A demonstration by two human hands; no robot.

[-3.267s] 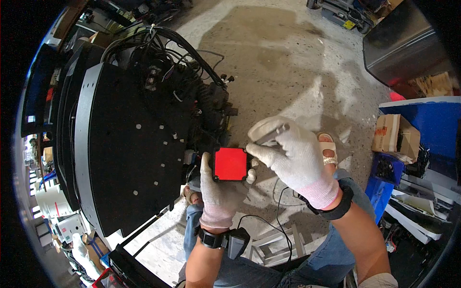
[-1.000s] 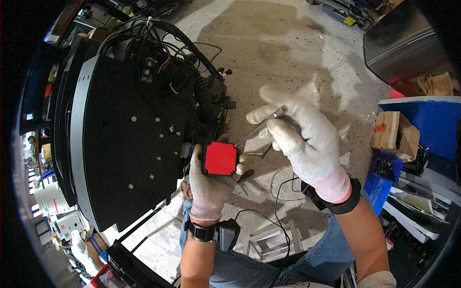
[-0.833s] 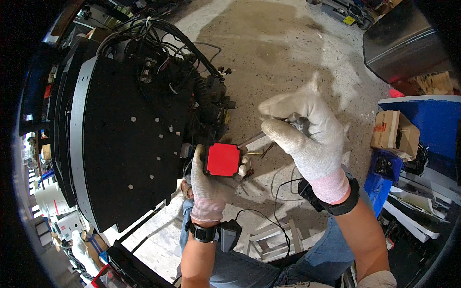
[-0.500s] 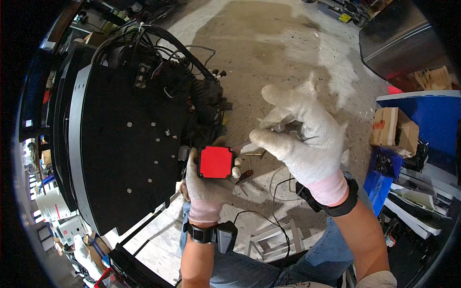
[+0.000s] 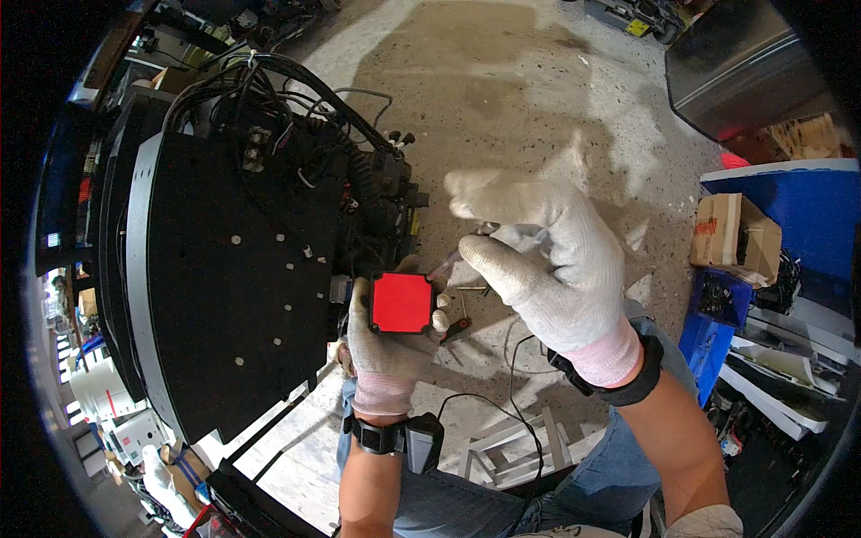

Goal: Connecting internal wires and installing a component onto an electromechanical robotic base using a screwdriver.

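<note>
Palm up under a square black-edged block with a red face and notched corners (image 5: 401,303), my gloved left hand (image 5: 384,357) grips it, its fingertips curling round the right edge. My right hand (image 5: 560,269), also in a white glove, is raised to the right of the block. Thumb and fingers pinch a slender tool (image 5: 444,268) with a pale, see-through lower part, slanting down toward the block's upper right corner. Whether its end touches the block, I cannot tell. The tool's upper part is mostly hidden by the fingers.
A large black panel (image 5: 242,287) with several small pale studs stands close on the left, cables (image 5: 296,72) bundled behind it. Small tools, including a red-and-black-handled one (image 5: 458,328), lie on the floor. A cardboard box (image 5: 734,235) stands at right; a thin cable (image 5: 511,372) crosses my lap.
My right hand has moved left and its fingers have closed in, bringing the slender tool over to the block's upper right corner. The left hand and the block stay nearly in place.
</note>
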